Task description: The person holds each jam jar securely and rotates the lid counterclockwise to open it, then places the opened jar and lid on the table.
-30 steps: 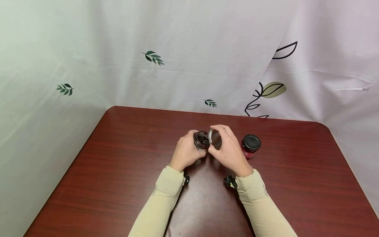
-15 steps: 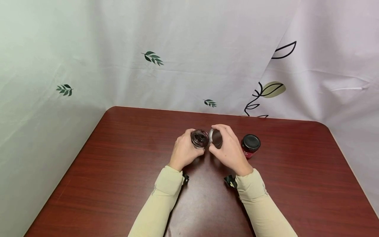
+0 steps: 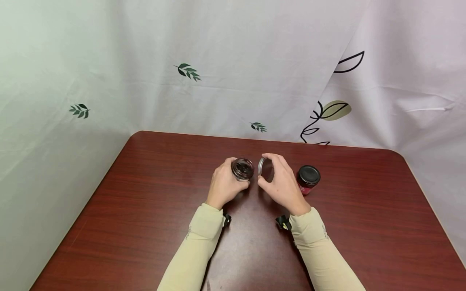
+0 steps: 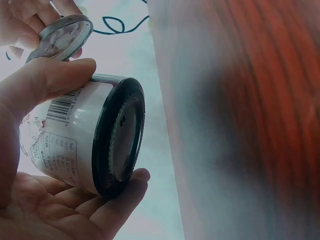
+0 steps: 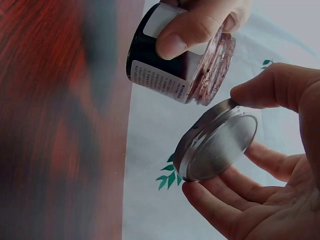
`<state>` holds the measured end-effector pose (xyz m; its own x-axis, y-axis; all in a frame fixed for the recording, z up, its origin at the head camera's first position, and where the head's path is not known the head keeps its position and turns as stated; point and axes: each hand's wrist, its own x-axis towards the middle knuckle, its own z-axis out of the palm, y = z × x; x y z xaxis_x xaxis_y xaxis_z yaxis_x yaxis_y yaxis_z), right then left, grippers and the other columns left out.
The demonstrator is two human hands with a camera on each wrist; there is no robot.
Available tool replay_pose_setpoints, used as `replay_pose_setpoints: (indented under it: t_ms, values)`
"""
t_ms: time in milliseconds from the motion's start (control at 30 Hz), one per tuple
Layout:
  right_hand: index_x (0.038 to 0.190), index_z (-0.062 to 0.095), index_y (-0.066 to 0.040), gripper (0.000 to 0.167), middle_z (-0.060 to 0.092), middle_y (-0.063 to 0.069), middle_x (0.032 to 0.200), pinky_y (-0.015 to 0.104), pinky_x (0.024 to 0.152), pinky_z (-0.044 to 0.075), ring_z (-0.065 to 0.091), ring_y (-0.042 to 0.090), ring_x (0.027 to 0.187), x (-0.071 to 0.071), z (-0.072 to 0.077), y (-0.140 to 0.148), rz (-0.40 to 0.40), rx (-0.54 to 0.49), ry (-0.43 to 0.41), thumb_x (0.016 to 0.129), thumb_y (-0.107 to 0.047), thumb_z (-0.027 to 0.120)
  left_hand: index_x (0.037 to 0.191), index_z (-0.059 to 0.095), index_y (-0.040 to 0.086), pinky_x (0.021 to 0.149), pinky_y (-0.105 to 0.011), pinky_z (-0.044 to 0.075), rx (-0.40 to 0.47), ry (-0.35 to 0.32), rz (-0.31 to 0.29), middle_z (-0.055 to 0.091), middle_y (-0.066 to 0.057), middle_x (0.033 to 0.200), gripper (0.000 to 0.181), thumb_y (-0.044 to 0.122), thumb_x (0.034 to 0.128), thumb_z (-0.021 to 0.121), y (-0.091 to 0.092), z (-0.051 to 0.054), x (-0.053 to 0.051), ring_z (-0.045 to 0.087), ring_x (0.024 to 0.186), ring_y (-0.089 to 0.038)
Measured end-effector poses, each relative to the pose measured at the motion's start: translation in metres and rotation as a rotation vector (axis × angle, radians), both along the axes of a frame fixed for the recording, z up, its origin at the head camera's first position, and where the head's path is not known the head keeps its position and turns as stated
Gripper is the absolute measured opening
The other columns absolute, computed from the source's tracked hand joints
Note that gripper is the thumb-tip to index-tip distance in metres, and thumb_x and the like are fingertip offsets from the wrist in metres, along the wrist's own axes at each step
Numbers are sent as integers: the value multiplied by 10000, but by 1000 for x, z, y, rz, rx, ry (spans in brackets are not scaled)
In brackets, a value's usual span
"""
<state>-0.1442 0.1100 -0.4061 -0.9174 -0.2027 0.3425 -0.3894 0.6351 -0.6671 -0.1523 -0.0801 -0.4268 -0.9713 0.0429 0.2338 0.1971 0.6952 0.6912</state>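
A person's two hands work above a glossy reddish-brown wood-grain counter (image 3: 164, 210). The left hand (image 3: 223, 185) grasps an open, round glass jar with dark contents and a white printed label (image 3: 242, 169), its fingers and thumb around the sides, lifted clear of the surface. Just to the right and apart from the jar's mouth, the right hand (image 3: 282, 184) pinches a round silver metal lid (image 3: 267, 170) by its rim, tilted on edge. Beside that hand, on the counter, stands an upright black-lidded jar with a red label (image 3: 308, 178). Behind hangs white cloth with leaf prints (image 3: 145, 60).
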Motion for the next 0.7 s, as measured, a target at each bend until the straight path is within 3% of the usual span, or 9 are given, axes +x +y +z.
replay_pose_setpoints:
  t_ms: [700]
  values:
    - [1381,548,-81,576,527,140,1377,496,955,473,568,308,1179,-1,-4,0,-8,18,-23,834,-128,720,1242,602,-10,959,-430,489,30,17,4,605,-134,1213,701,171,630,892,-4,-4,-5,610,1081,-306]
